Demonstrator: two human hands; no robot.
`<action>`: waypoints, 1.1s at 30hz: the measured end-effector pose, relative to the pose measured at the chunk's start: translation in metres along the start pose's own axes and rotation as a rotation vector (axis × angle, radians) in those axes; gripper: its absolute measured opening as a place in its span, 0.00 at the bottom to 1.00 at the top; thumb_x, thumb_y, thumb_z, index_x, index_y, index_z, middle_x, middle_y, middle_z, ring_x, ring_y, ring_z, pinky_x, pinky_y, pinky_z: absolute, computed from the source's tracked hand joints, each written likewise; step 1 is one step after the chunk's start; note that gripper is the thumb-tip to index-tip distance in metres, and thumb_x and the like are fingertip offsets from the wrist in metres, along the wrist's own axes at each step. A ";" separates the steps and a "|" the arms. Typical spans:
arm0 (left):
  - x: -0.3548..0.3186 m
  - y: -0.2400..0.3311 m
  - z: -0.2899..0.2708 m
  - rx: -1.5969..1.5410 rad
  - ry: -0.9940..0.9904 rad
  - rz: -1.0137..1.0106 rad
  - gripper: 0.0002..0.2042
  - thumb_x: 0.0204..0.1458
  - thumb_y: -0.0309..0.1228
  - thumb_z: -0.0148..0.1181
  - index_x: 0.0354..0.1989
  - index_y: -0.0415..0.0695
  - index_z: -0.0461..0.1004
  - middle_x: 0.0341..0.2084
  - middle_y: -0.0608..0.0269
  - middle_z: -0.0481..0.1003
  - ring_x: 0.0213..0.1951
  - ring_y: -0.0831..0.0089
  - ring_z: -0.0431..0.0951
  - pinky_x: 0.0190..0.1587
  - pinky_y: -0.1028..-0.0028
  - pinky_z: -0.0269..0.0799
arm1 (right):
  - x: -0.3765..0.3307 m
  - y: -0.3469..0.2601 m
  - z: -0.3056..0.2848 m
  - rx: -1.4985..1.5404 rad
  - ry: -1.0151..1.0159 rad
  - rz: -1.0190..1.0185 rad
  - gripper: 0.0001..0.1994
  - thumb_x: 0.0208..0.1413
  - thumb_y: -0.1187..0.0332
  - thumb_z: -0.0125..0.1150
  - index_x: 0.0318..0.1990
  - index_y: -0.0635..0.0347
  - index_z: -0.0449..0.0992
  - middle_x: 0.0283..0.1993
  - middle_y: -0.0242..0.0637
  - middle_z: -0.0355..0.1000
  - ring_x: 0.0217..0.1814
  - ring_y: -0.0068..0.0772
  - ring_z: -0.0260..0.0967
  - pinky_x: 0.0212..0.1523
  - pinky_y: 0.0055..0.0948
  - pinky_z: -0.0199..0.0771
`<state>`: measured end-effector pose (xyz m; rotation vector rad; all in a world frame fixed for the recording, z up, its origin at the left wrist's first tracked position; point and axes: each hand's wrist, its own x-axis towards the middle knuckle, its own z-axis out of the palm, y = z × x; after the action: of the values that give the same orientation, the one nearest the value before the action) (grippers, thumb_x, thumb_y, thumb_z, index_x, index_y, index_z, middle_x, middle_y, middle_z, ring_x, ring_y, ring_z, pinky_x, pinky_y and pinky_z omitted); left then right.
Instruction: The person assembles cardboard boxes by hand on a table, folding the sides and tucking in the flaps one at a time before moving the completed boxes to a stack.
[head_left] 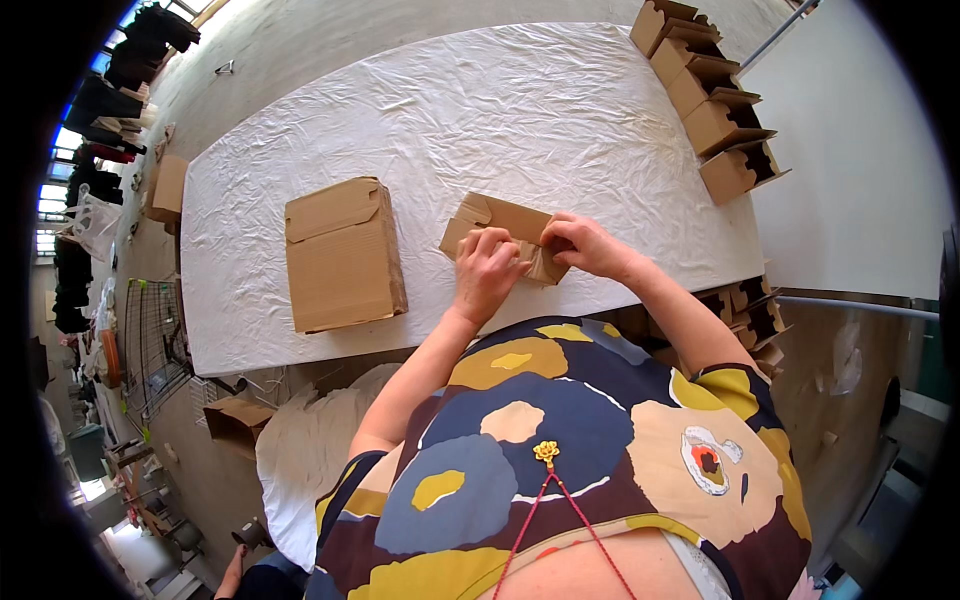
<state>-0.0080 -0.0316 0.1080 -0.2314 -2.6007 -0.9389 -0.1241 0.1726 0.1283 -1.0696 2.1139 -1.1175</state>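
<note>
The desk carries a row of folded open cartons well beyond the grip and a flat cardboard stack to its left. One small carton blank appears part-folded, unfinished. Left hand and right hand both close their grip on this blank, fingers pressing its flaps.

Both hands cover the near end of the small cardboard piece, so its fold there can't be seen. The boxes under the tabletop edge are mostly hidden. Far-left clutter's too small to tell.
</note>
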 end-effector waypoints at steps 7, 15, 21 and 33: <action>-0.013 -0.012 -0.004 0.174 -0.127 0.066 0.19 0.47 0.41 0.68 0.47 0.53 0.76 0.49 0.67 0.72 0.54 0.63 0.68 0.58 0.62 0.59 | -0.007 0.002 0.030 -0.178 0.224 -0.166 0.07 0.47 0.80 0.63 0.36 0.62 0.80 0.42 0.39 0.73 0.45 0.46 0.74 0.46 0.37 0.76; 0.003 -0.055 -0.028 0.086 0.274 -0.200 0.27 0.61 0.51 0.54 0.61 0.44 0.69 0.59 0.52 0.67 0.61 0.53 0.64 0.66 0.58 0.54 | -0.017 0.001 0.010 -0.301 0.780 0.015 0.15 0.60 0.69 0.60 0.53 0.62 0.76 0.62 0.44 0.68 0.65 0.47 0.61 0.63 0.40 0.63; 0.000 -0.109 -0.004 -0.726 -0.018 -0.670 0.34 0.64 0.54 0.50 0.72 0.44 0.56 0.67 0.57 0.61 0.69 0.63 0.58 0.71 0.65 0.49 | -0.009 0.058 0.079 -0.191 0.794 0.112 0.25 0.61 0.67 0.59 0.65 0.61 0.65 0.69 0.50 0.58 0.70 0.49 0.54 0.70 0.44 0.54; -0.014 -0.075 0.022 -0.797 0.072 -0.651 0.28 0.67 0.36 0.47 0.74 0.48 0.48 0.71 0.56 0.54 0.71 0.63 0.53 0.71 0.66 0.48 | 0.024 0.038 0.052 -0.252 0.584 0.135 0.18 0.59 0.64 0.62 0.56 0.58 0.73 0.61 0.45 0.64 0.60 0.51 0.65 0.58 0.42 0.70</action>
<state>-0.0216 -0.0748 0.0430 0.4776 -2.1064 -2.1246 -0.1147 0.1434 0.0672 -0.7412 2.7972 -1.2268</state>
